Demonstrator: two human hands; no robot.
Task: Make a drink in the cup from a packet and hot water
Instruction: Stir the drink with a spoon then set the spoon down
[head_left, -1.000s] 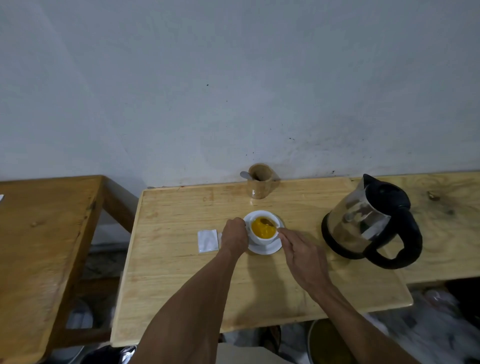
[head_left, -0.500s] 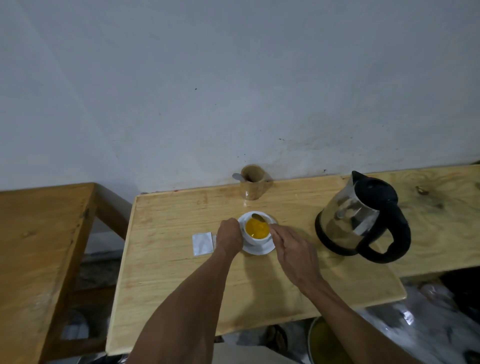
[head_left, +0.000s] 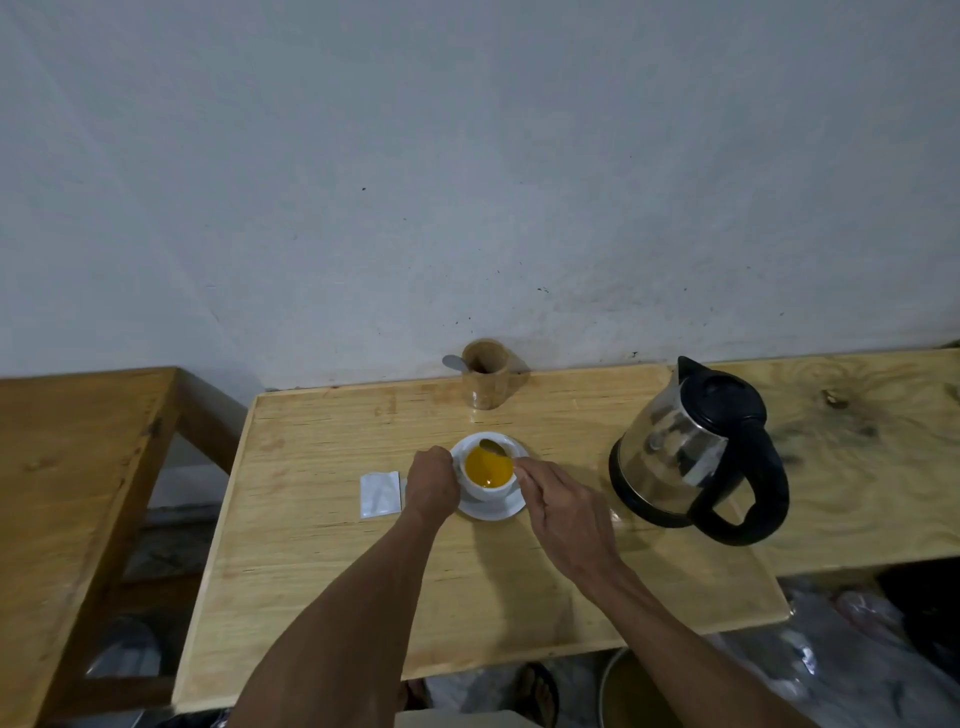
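A white cup (head_left: 480, 488) full of orange-yellow liquid stands on a white saucer (head_left: 493, 509) in the middle of the light wooden table. My left hand (head_left: 431, 483) is closed around the cup's left side. My right hand (head_left: 561, 512) pinches the handle of a small spoon (head_left: 493, 447), whose bowl is at the far rim of the cup, just above the liquid. A white packet (head_left: 380, 493) lies flat on the table just left of my left hand. A steel kettle (head_left: 691, 452) with black lid and handle stands to the right.
A wooden holder (head_left: 485, 374) with a metal spoon in it stands at the back by the wall. A darker wooden table (head_left: 62, 467) is at the left, across a gap. Another wooden surface (head_left: 872, 452) adjoins on the right. Feet in sandals show below the near edge.
The spoon's bowl has come from inside the liquid to the far rim of the cup. My left hand has stayed on the cup. The camera has tilted slightly.
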